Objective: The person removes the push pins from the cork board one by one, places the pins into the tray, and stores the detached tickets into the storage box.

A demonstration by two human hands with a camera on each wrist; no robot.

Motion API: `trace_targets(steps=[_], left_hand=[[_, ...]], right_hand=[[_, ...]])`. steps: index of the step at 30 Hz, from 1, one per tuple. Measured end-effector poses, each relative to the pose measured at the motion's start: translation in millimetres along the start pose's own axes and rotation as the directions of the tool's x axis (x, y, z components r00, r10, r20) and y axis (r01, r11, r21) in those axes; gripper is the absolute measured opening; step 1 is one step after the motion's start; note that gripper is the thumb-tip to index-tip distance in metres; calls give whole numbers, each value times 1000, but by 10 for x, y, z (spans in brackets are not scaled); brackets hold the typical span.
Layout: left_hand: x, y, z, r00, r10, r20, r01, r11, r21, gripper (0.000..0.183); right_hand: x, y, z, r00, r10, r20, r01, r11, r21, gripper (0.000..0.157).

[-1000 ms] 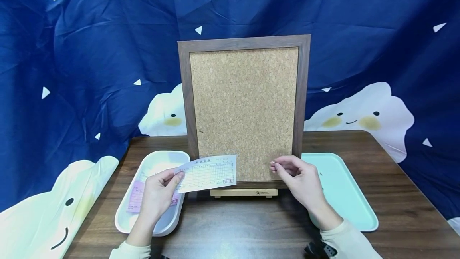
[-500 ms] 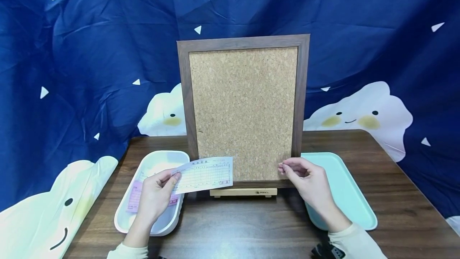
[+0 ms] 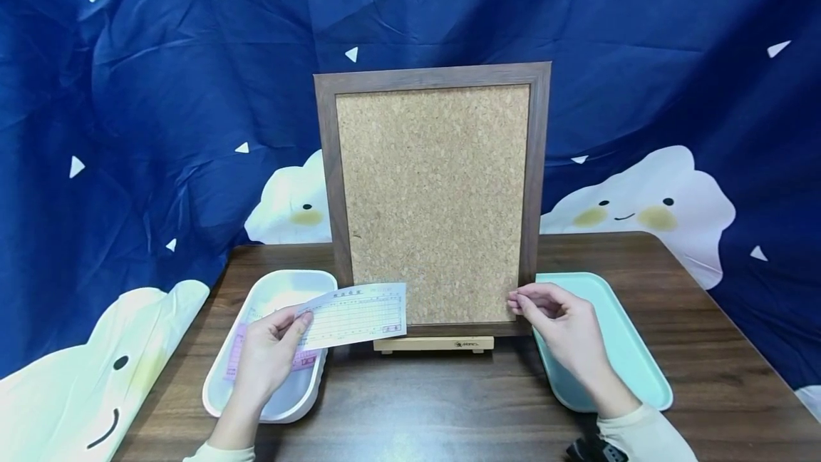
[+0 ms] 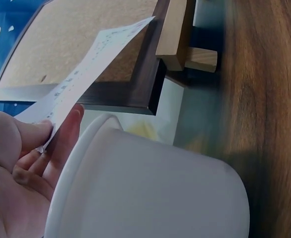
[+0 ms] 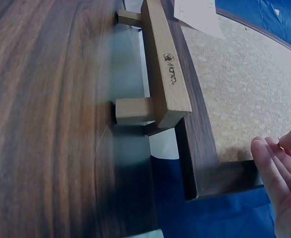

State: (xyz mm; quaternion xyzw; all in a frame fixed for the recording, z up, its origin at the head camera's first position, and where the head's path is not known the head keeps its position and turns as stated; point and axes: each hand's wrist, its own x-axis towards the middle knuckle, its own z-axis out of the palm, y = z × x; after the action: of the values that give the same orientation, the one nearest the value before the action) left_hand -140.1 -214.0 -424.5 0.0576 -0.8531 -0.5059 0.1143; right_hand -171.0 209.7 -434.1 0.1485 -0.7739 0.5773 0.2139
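My left hand (image 3: 264,358) pinches a printed paper slip (image 3: 359,316) by its left end, thumb on top. The slip, a form with a ruled grid and a red stamp box, overlaps the lower left of the framed cork board (image 3: 439,191). In the left wrist view the slip (image 4: 81,74) bends as it rises from the fingers. My right hand (image 3: 564,326) is by the board's lower right corner, thumb and fingertips together. A tiny dark pin-like thing (image 5: 278,144) shows between them in the right wrist view; the rest of it is hidden.
A white tub (image 3: 298,416) with a pink slip (image 3: 306,360) inside stands under the left hand. A mint-green tray (image 3: 631,348) lies beneath the right hand. The board stands on a light wooden base (image 3: 432,344); a blue curtain (image 3: 436,6) hangs behind the table (image 3: 398,405).
My left hand has drifted a little left and down with the paper slip. My right hand has moved right and slightly down, away from the board's middle toward the green tray's side.
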Motion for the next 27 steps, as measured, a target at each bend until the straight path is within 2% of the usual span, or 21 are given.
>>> trace_targets(steps=[12,22,27], left_hand=[[5,-62,-49,1000,9,1,-9,1000,8,24],[-19,-92,-157,1000,13,-5,-13,998,56,24],[-31,-116,-226,1000,16,-15,-15,995,103,24]], right_hand=[[-62,54,-114,999,32,-2,-32,998,-46,9],[-109,123,-252,998,69,-6,-69,998,-5,11],[-121,151,-334,997,74,-37,-74,997,12,12]])
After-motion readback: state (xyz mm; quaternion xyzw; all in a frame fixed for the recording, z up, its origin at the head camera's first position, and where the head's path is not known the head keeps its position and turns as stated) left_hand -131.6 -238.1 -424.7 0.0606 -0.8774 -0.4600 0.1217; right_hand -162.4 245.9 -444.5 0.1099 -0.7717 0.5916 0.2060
